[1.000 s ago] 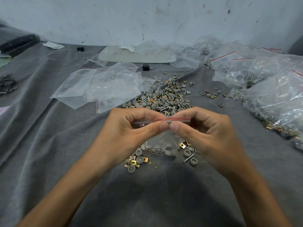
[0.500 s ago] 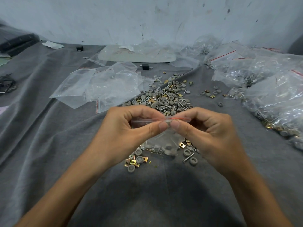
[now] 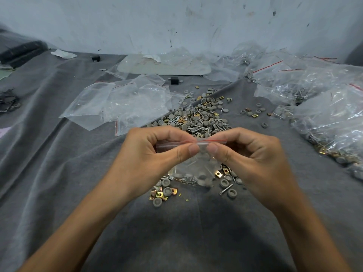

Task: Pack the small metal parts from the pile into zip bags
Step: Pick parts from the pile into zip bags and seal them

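Observation:
A small clear zip bag point(image 3: 196, 169) with a red strip along its top hangs between my hands, with grey caps and screws in its bottom. My left hand point(image 3: 151, 160) pinches the left half of the top strip between thumb and forefinger. My right hand point(image 3: 249, 160) pinches the right half the same way, thumb tips almost meeting. The pile of small metal parts point(image 3: 198, 118), grey caps, screws and brass clips, lies just beyond my hands. A smaller scatter of parts point(image 3: 163, 191) lies under the bag.
Empty zip bags point(image 3: 125, 103) lie left of the pile on the grey cloth point(image 3: 59, 173). Filled bags point(image 3: 322, 107) are heaped along the right. A pale flat tray point(image 3: 165, 65) lies by the wall. Dark parts point(image 3: 7, 101) sit at the far left edge.
Both hands stay pinched on the bag's top strip. My thumb tips have drawn slightly apart. The bag hangs in the same place.

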Available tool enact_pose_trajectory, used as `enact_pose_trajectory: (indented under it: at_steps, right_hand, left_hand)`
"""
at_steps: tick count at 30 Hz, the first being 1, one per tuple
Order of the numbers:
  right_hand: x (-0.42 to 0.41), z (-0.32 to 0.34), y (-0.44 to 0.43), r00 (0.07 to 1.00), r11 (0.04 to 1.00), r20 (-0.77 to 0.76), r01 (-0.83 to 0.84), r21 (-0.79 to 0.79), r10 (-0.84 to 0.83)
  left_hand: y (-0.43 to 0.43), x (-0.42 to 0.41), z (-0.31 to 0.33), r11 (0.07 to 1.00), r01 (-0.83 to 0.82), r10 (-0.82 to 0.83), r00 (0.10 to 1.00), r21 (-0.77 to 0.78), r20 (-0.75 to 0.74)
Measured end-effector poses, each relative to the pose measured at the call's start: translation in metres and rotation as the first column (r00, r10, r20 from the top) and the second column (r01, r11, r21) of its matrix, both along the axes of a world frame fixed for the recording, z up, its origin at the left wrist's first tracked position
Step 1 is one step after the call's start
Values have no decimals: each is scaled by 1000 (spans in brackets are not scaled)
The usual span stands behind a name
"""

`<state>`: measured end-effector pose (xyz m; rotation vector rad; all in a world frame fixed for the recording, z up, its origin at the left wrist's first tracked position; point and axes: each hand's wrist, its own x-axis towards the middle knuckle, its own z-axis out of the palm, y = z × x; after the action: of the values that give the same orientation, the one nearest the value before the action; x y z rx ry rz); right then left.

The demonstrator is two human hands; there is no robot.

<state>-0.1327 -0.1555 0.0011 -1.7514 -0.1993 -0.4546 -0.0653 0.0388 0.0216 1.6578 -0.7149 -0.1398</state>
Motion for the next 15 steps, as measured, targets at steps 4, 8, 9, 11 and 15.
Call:
enact_pose_trajectory:
  at_steps: [4,8,9,11,15]
  right_hand:
    - [0,-1,0,1000,1000,10,9,-3,-9]
    - [1,-3,0,1000,1000,8,16,11,-16]
    - [0,-3,0,1000,1000,7,17,8,-17]
    - [0,-4,-1,1000,1000,4,16,-5,-16]
    - [0,-4,0,1000,999,9,17,-37,-17]
  left_hand:
    - [0,-1,0,1000,2,-2,1000,-4,3]
    - [-1,-1,-1,1000,-13,13,1000,3,-16]
    - [-1,-2,-1,1000,-12,12,1000,4,-17]
    - [-2,-3,-1,1000,-1,1,1000,-1,-18]
    - [-4,-4,-2,1000,-12,11,1000,-29,-22]
